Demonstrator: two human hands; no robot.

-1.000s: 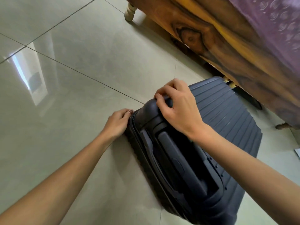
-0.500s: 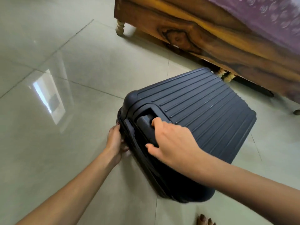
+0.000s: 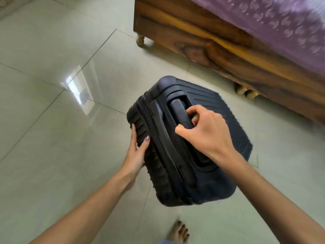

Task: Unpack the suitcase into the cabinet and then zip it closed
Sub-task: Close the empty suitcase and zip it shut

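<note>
Suitcase (image 3: 175, 173) blurred on tiled floor (image 3: 52, 138): right hand (image 3: 205, 136) clenched round its handle (image 3: 181, 113), left hand (image 3: 136, 154) pressed flat against ribbed side, some fingers hidden; bed (image 3: 219, 50) cut off far right.

Single view, taken from the camera on my head. It faces forward and steeply down, along my forearms to the floor (image 3: 52, 50). My left hand (image 3: 137, 154) and right hand (image 3: 207, 134) lie near the centre, close to the lens, on the suitcase (image 3: 202, 182). My foot (image 3: 179, 231) at the bottom edge marks the point almost under the lens. The bed (image 3: 228, 55) crosses the upper right corner. Wide-angle lens: floor joints splay toward the borders; the far corner is blurred.
</note>
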